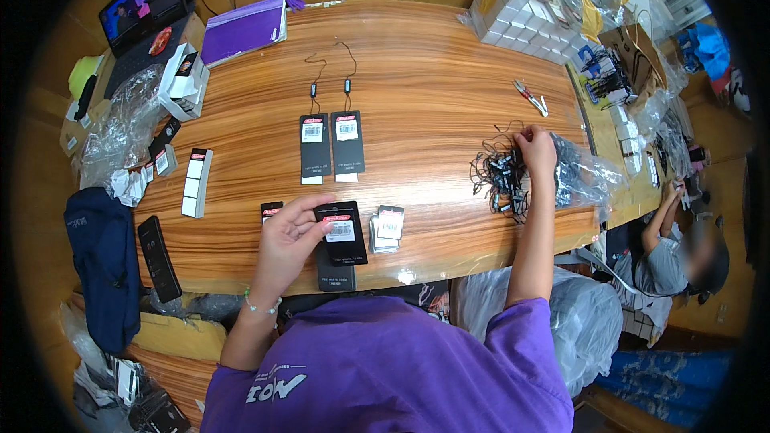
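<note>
Pinching a black hang tag point(341, 232) upright under its fingertips, the left hand point(290, 239) waits; the right hand point(536, 151) closes on the tangled string loops point(499, 176), far rightward.

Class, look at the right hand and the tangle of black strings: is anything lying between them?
Nothing visible does. The right hand already has its fingers in the tangle of black strings on the table. The left hand holds a black tag, well apart.
</note>
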Motion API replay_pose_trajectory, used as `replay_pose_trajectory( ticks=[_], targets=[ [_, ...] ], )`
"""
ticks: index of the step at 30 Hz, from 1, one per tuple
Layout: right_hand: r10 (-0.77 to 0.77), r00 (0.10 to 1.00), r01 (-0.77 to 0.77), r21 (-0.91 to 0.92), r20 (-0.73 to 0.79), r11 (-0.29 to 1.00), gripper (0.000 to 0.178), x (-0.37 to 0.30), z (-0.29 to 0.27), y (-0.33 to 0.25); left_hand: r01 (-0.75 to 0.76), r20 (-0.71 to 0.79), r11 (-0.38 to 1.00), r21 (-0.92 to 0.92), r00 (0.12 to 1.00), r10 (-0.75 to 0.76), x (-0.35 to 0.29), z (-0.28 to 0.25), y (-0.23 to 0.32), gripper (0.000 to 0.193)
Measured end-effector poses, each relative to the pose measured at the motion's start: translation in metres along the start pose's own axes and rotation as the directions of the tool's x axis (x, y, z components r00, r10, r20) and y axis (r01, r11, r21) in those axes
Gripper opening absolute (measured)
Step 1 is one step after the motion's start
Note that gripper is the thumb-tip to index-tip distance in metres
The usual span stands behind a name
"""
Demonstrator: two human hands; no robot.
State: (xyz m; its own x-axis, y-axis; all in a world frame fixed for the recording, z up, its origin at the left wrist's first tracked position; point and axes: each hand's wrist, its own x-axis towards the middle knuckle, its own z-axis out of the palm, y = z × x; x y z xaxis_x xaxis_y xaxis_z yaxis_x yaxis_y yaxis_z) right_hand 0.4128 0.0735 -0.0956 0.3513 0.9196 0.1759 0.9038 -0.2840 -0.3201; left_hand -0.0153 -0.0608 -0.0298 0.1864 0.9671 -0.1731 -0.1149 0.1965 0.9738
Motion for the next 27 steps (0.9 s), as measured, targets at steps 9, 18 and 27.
replay_pose_trajectory(
  ticks=[9,18,27],
  targets=[
    [-0.020,0.999,0.018,-0.075,-0.026,0.997,0.023,-0.007,0.005,0.001,-0.018,0.036,0.999,0.032,0.999,0.017,0.003,0.000,0.001,0.033],
    [0.058,0.986,0.034,0.528,-0.157,0.849,0.010,-0.013,-0.040,-0.019,-0.052,0.120,0.998,-0.029,0.991,0.056,-0.002,0.000,0.002,0.022],
    [-0.434,0.848,-0.039,0.852,0.305,0.521,0.016,-0.089,-0.102,-0.127,-0.315,0.297,0.939,0.139,0.918,0.264,0.024,0.036,0.040,0.016]
  ],
)
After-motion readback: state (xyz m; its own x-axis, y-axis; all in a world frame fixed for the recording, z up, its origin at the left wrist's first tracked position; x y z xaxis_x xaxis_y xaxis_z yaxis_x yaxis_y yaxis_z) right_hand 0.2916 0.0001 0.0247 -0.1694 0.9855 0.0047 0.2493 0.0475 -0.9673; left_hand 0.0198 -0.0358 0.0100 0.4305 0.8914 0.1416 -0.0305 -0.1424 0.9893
